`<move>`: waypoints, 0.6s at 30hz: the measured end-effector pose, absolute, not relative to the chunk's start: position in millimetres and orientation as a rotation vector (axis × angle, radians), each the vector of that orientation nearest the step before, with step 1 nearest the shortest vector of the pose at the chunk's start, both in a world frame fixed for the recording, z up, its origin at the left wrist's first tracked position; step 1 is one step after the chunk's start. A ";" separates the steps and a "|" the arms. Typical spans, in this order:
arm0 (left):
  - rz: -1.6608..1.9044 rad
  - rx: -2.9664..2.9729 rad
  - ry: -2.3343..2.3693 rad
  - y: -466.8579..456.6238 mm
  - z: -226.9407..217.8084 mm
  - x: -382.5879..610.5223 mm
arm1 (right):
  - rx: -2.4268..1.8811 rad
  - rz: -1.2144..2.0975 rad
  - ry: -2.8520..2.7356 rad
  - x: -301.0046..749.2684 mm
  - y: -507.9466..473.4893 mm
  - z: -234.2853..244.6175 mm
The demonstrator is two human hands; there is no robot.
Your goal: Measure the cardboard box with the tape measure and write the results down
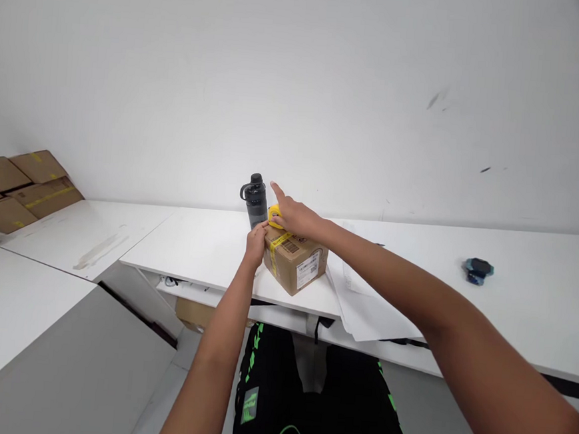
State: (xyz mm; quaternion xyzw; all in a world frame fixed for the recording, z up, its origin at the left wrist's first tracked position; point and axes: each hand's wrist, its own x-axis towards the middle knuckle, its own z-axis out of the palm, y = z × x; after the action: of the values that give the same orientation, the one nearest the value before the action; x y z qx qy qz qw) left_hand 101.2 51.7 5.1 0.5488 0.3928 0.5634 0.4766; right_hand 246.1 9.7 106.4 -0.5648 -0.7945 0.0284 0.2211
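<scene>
A brown cardboard box [285, 270] with yellow tape and a white label stands on the white table near its front edge. My right hand [294, 217] is closed on a small yellow tape measure [274, 213] above the far side of the box, its index finger stretched out. My left hand [256, 242] is at the far left corner of the box, fingers pressed together close to the tape measure. What lies between those fingers is hidden. Just behind my left hand stands a dark water bottle [255, 197] with a loop on its lid.
White paper sheets [362, 313] lie right of the box, overhanging the table's front edge. A dark and blue device [478, 269] sits farther right. Several taped cardboard boxes [45, 194] are piled at the far left. Below the tabletop, a shelf [208, 295] holds small items.
</scene>
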 end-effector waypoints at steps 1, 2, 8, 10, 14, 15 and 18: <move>1.387 1.349 0.985 52.8 5.4 102.2 | -1.578 0.063 -2.212 248.7 3.1 106.7; 1.400 1.371 1.011 53.7 5.8 103.5 | -1.598 0.045 -2.223 252.2 -5.4 106.8; 1.436 1.475 1.094 58.5 6.0 110.0 | -1.692 0.136 -2.144 290.8 -82.4 102.8; 1.432 1.451 1.111 59.8 5.0 111.2 | -1.724 0.213 -2.077 303.9 -104.0 99.2; 1.437 1.414 1.103 59.9 3.9 111.2 | -1.735 0.274 -1.946 317.0 -118.7 89.7; 1.435 1.404 1.098 59.3 3.8 110.3 | -1.728 0.268 -1.925 317.4 -117.3 88.0; 1.425 1.382 1.079 56.6 2.7 105.7 | -1.710 0.225 -1.902 312.5 -107.6 87.9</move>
State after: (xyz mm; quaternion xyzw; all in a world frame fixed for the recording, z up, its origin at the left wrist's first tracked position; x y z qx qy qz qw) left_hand 105.7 56.6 2.7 0.5532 0.4317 0.5705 0.4268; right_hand 312.5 -107.6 87.9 -0.6386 -0.7106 0.0842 0.2832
